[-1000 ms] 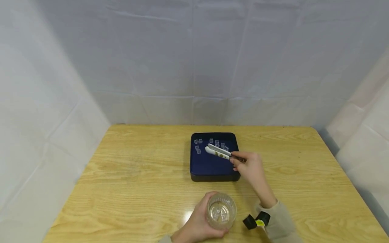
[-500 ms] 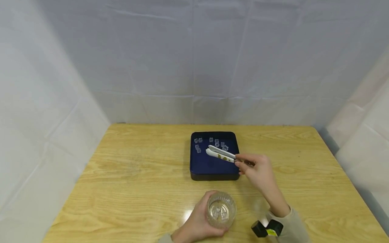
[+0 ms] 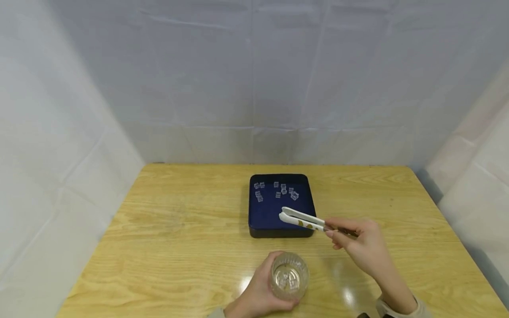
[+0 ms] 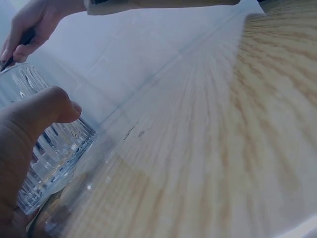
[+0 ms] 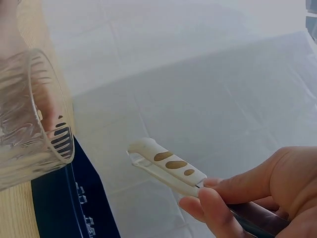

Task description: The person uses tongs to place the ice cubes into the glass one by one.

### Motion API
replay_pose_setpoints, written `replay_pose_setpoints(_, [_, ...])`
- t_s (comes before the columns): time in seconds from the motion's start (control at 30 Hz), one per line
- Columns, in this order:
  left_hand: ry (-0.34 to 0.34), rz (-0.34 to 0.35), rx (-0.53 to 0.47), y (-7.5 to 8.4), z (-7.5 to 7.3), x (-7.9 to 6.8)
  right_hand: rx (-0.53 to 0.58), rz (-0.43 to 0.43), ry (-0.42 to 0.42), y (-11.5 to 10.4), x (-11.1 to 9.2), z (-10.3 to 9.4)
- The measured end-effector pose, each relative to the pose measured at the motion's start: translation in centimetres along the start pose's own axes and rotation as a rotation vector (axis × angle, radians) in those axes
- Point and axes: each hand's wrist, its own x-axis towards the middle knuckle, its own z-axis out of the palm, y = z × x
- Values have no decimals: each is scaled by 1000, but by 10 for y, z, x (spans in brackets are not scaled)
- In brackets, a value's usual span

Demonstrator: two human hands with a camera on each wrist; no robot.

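My left hand [image 3: 260, 287] is wrapped around a ribbed clear glass [image 3: 299, 289] near the table's front edge. Small clear pieces lie at the bottom of the glass. White-tipped tongs [image 3: 304, 221] with brown oval cutouts are pinched between the thumb and fingers of my right hand [image 3: 367, 245]. The tong tips hang over the front right part of a dark blue tray [image 3: 266, 221], close to each other. Whether they hold a clear piece cannot be told, even in the right wrist view of the tongs [image 5: 168, 166]. Several clear pieces [image 3: 294, 195] lie toward the tray's back.
The wooden table [image 3: 179, 229] runs out to both sides of the tray. White sheeting [image 3: 254, 88] hangs behind it and along the left and right. The tray has a raised rim, and the glass stands in front of it.
My right hand has drawn the tongs toward the front right, away from the pieces at the back of the tray. My left hand and the glass have stayed in place.
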Motion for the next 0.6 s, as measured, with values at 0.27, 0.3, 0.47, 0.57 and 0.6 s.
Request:
replay_pose_setpoints(0.27, [8,4,0,0,0,0,-31,-31,-28,-1,-25,-11])
replay_pose_setpoints(0.3, [9,2,-2,1,0,0,-31,-36,-34,-2,-27,-12])
replay_pose_setpoints(0.47, [8,-6,-8,2,1,0,-37,-45,-105,-1,-39,-18])
replay_pose_setpoints(0.57, [1,-15,-1,2,1,0,-39,-50,-172,1,-44,-22])
replay_pose_setpoints(0.6, [-2,-12,0,2,1,0,-37,-59,-195,1,-45,-24])
